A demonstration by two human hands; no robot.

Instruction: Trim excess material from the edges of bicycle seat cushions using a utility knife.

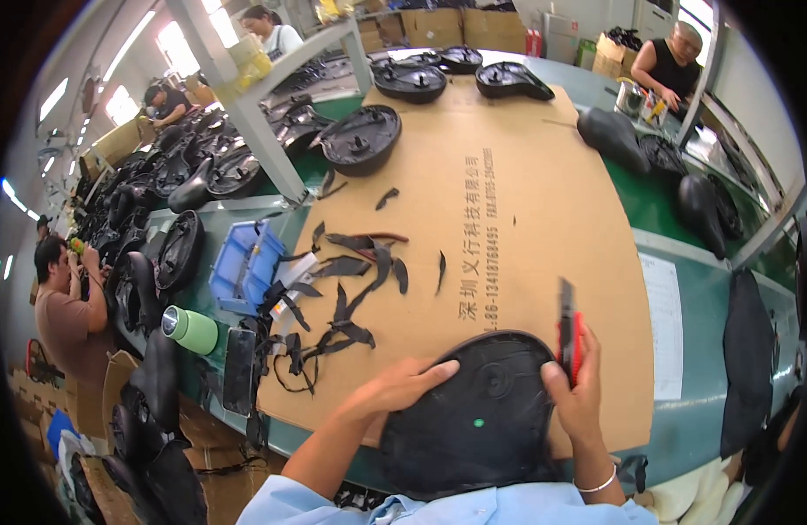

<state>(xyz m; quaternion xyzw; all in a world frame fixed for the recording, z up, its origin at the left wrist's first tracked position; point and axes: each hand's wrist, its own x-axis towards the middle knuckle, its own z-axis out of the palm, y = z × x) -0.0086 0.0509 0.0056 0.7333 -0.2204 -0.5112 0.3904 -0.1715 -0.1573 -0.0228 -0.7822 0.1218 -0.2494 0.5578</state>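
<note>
A black saddle [465,429] is tilted up close to my body, its rounded edge pointing away from me. A round recess and a small green dot show on its face. My left hand [408,385] grips the left rim, thumb lying on top. On the opposite side, my right hand [580,385] has its thumb on the saddle's rim. That same hand also holds a red utility knife [570,337], blade pointing up and away. Beneath lies a flat cardboard sheet [561,201] with black trimmed strips [355,262] scattered to the left.
A blue bin [248,267], a green cup [190,330] and a phone [239,371] stand or lie left of the cardboard. More saddles [361,140] sit at its far end. A metal post [246,114] rises at left. Several other people work farther off.
</note>
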